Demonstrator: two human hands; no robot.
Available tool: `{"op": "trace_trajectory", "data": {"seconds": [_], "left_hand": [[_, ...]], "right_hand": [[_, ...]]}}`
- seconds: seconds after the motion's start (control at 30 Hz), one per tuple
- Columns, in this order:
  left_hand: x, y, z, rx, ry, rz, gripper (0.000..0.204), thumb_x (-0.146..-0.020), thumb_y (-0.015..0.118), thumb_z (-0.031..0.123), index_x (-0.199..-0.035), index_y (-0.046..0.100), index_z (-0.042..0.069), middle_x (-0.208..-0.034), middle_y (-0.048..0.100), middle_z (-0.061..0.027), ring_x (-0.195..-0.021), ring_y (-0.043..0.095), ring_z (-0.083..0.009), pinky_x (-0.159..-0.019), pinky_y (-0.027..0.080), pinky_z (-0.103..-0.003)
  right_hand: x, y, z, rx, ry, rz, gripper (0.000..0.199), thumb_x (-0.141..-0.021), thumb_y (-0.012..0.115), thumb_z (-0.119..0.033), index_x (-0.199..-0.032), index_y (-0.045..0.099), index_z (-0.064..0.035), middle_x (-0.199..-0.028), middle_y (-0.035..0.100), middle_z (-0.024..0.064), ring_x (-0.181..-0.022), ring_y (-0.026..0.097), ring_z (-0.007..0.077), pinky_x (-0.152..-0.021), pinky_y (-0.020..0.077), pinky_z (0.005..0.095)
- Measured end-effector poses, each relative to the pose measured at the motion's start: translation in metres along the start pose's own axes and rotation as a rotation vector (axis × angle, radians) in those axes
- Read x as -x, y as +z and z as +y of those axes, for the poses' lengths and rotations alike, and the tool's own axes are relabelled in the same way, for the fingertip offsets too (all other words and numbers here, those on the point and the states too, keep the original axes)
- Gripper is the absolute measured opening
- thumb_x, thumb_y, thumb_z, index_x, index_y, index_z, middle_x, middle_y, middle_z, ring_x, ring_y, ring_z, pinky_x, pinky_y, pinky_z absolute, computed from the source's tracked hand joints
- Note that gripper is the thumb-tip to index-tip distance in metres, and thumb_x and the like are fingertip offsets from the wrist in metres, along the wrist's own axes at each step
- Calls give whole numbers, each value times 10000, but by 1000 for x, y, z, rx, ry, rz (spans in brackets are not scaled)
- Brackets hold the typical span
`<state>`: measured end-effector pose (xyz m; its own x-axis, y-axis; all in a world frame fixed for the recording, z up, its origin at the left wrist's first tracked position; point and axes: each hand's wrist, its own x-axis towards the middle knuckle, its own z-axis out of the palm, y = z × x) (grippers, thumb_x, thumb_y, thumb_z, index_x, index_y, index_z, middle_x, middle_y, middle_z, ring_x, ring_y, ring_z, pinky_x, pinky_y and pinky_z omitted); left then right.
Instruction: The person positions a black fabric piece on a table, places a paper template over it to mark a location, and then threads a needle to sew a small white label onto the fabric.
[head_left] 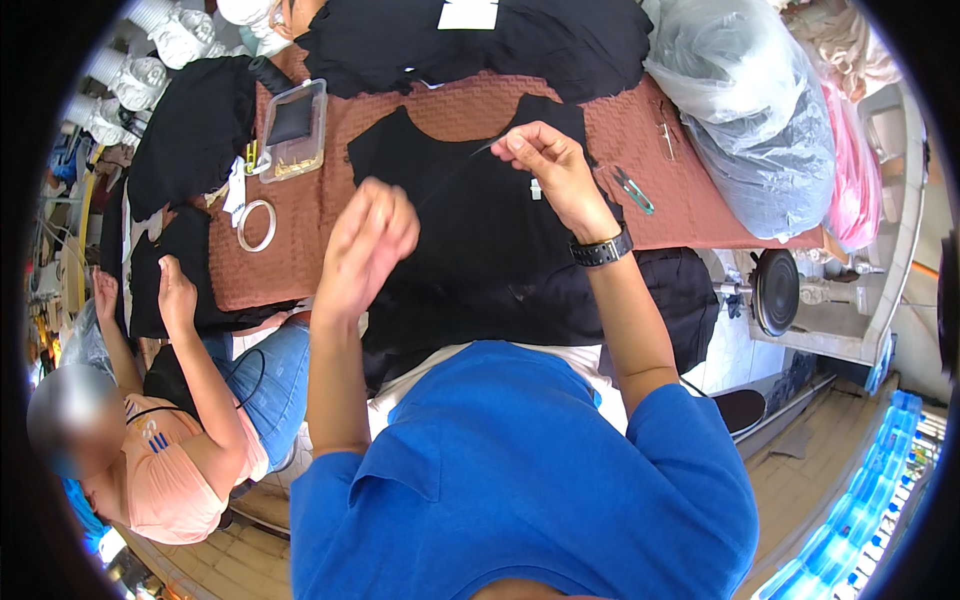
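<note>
My right hand (555, 172), with a black watch on its wrist, is closed in a pinch above a black garment (470, 230). A thin dark thread (483, 149) comes out from between its thumb and forefinger and slants toward my left hand. My left hand (368, 245) is raised over the garment's left side, its fingers curled together and blurred by motion. What they hold, if anything, does not show. The garment lies spread out with its curved neckline away from me, and a small white tag (535, 189) shows on it near my right wrist.
Green-handled thread snips (634, 190) lie on the brown tablecloth (660, 215) at right, below a large plastic bag (750, 120). A clear plastic box (296, 130) and a white ring (257, 226) are at left. Black cloth (480, 50) is piled behind. A co-worker (190, 430) sits at left.
</note>
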<state>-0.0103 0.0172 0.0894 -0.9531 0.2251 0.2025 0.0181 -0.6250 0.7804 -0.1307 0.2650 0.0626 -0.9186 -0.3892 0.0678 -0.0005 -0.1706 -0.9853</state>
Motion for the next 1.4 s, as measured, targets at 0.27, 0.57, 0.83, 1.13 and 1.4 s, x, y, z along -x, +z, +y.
{"op": "trace_trajectory", "data": {"seconds": [0.27, 0.57, 0.83, 1.13, 1.4], "left_hand": [[116, -4, -24, -196, -172, 352, 212, -1091, 495, 206, -937, 438, 72, -831, 401, -21, -751, 406, -124, -688, 379, -254], [34, 16, 5, -127, -232, 302, 198, -1089, 497, 236, -990, 500, 65, -853, 434, 4, -785, 445, -112, -704, 393, -248], [-15, -6, 25, -57, -45, 251, 151, -1076, 535, 184, -1048, 570, 40, -924, 540, -39, -864, 536, -135, -798, 465, -265], [-5, -23, 0, -30, 68, 392, 171, -1066, 564, 215, -1045, 604, 50, -1081, 607, -63, -982, 606, -151, -888, 502, -288], [-2, -20, -16, 306, 106, 326, 153, -1065, 548, 196, -1055, 604, 54, -1215, 639, -95, -1124, 583, -188, -953, 488, -310]], "right_hand": [[27, 9, 26, 96, 123, -142, 188, -1038, 625, -206, -1099, 687, -39, -1038, 730, 47, -926, 673, 100, -860, 522, 250], [53, 95, 35, -242, 162, -517, 549, -1111, 354, -480, -1306, 602, -31, -1190, 681, 81, -1194, 584, 163, -1096, 403, 354], [51, 53, 21, -325, 290, -517, 307, -1086, 527, -294, -1103, 672, -24, -748, 521, -40, -677, 515, 60, -689, 481, 224], [36, 28, 6, 68, 21, 33, 193, -1005, 675, -216, -1022, 744, -37, -827, 710, 3, -704, 565, 42, -663, 472, 208], [32, 27, 14, -75, -36, 123, 77, -920, 771, -95, -962, 743, -38, -859, 699, -14, -778, 596, 43, -724, 479, 210]]}}
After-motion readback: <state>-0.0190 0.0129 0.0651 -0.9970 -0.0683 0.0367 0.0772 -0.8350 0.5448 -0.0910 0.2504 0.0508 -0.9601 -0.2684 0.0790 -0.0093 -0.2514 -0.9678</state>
